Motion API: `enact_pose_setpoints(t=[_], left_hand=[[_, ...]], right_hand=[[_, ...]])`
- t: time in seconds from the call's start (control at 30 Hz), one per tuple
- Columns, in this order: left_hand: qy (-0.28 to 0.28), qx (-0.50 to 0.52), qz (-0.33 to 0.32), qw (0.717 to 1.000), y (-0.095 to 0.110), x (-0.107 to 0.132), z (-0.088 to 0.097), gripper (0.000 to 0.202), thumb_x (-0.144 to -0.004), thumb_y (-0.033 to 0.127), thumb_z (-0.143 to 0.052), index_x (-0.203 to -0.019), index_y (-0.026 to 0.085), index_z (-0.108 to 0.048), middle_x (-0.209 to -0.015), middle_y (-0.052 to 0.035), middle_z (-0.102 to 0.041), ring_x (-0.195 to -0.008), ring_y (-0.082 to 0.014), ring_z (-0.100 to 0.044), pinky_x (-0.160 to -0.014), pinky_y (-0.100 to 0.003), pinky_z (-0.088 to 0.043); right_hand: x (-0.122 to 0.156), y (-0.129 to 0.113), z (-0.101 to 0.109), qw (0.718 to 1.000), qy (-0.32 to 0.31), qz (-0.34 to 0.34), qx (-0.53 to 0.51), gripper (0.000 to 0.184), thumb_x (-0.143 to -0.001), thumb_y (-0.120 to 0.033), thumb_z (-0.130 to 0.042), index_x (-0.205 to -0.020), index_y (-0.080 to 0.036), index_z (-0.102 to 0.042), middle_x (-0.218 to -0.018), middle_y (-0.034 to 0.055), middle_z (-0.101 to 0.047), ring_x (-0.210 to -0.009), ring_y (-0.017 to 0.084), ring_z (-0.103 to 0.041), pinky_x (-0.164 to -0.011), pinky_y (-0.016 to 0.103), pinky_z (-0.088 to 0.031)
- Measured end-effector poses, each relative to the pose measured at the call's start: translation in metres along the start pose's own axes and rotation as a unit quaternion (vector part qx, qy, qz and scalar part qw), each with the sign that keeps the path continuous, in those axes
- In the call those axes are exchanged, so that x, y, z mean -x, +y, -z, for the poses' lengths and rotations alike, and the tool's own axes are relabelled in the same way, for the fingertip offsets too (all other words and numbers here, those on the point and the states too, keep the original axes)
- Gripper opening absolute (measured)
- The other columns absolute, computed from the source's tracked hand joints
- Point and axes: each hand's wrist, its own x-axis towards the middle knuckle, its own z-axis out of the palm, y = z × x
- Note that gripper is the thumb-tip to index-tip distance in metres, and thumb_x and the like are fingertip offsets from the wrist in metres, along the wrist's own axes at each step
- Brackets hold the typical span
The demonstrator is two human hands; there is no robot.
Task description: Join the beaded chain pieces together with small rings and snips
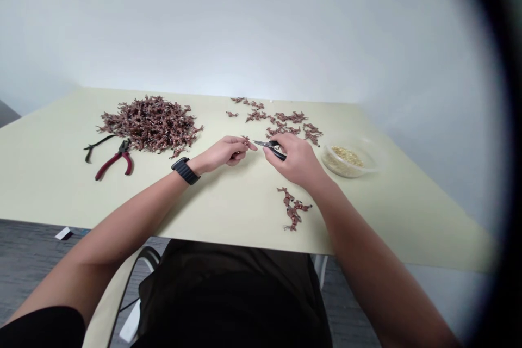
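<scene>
My left hand (228, 153), with a dark watch on its wrist, pinches a small brown figure (246, 140) that looks like a little deer. Facing it from the right, my right hand (297, 160) is wrapped around small black-handled pliers (278, 153). The slim, pointed jaws reach towards the left fingertips and the figure; whether they touch it I cannot tell. Below my right hand lies a small cluster of similar brown figures (291, 211). Beyond it are several more scattered figures (290, 117).
A large heap of brown figures (150, 122) covers the back left of the pale table (228, 212). Before it lie red-handled pliers (116, 160) and a black tool (98, 144). At the right stands a clear round tub (371, 159) with small gold-coloured pieces (347, 156).
</scene>
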Motion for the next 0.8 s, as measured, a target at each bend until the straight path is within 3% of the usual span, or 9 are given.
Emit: enact_pose_setpoints(t=[0.1, 0.2, 0.5, 0.67, 0.8], left_hand=[[-0.013, 0.019, 0.006, 1.0, 0.0, -0.001, -0.001, 0.014, -0.094, 0.027, -0.062, -0.09, 0.014, -0.065, -0.065, 0.0045, -0.03, -0.053, -0.0077, -0.023, -0.05, -0.025, -0.02], [-0.021, 0.035, 0.012, 0.999, -0.001, -0.001, -0.003, 0.023, -0.092, 0.028, -0.066, -0.075, 0.017, -0.054, -0.064, 0.0049, -0.029, -0.053, -0.0075, -0.02, -0.049, -0.024, -0.019], [-0.034, 0.028, 0.023, 0.999, 0.002, 0.001, -0.004, 0.019, -0.093, 0.032, -0.064, -0.084, 0.015, -0.064, -0.062, 0.0057, -0.025, -0.051, -0.0082, -0.018, -0.048, -0.025, -0.017], [-0.052, 0.068, 0.033, 0.996, 0.001, 0.001, -0.006, 0.025, -0.098, 0.033, -0.054, -0.084, 0.014, -0.062, -0.062, 0.0036, -0.034, -0.049, -0.0079, -0.023, -0.047, -0.026, -0.019], [-0.038, 0.091, 0.008, 0.995, -0.002, 0.001, -0.01, 0.023, -0.101, 0.031, -0.055, -0.087, 0.013, -0.06, -0.074, -0.0027, -0.054, -0.053, -0.0072, -0.039, -0.051, -0.025, -0.03]], right_hand=[[0.001, -0.001, -0.002, 1.0, -0.006, 0.015, 0.004, 0.028, -0.099, -0.047, -0.059, -0.107, -0.022, -0.069, -0.096, 0.0092, -0.067, -0.086, 0.025, -0.062, -0.078, 0.036, -0.046], [0.001, -0.005, -0.002, 1.0, -0.012, 0.021, 0.001, 0.03, -0.1, -0.049, -0.057, -0.105, -0.021, -0.068, -0.093, 0.0084, -0.066, -0.083, 0.023, -0.061, -0.076, 0.035, -0.045], [0.001, -0.005, 0.002, 0.999, -0.038, 0.013, -0.003, 0.03, -0.101, -0.049, -0.056, -0.108, -0.023, -0.069, -0.102, 0.0099, -0.068, -0.089, 0.025, -0.062, -0.08, 0.037, -0.045], [0.001, -0.007, 0.002, 0.999, -0.044, 0.006, 0.026, 0.033, -0.102, -0.051, -0.054, -0.11, -0.023, -0.07, -0.104, 0.0111, -0.068, -0.091, 0.027, -0.063, -0.08, 0.037, -0.044], [0.002, -0.011, -0.003, 0.998, -0.022, -0.016, 0.053, 0.031, -0.101, -0.048, -0.054, -0.108, -0.022, -0.069, -0.1, 0.0113, -0.068, -0.088, 0.027, -0.063, -0.077, 0.036, -0.042]])
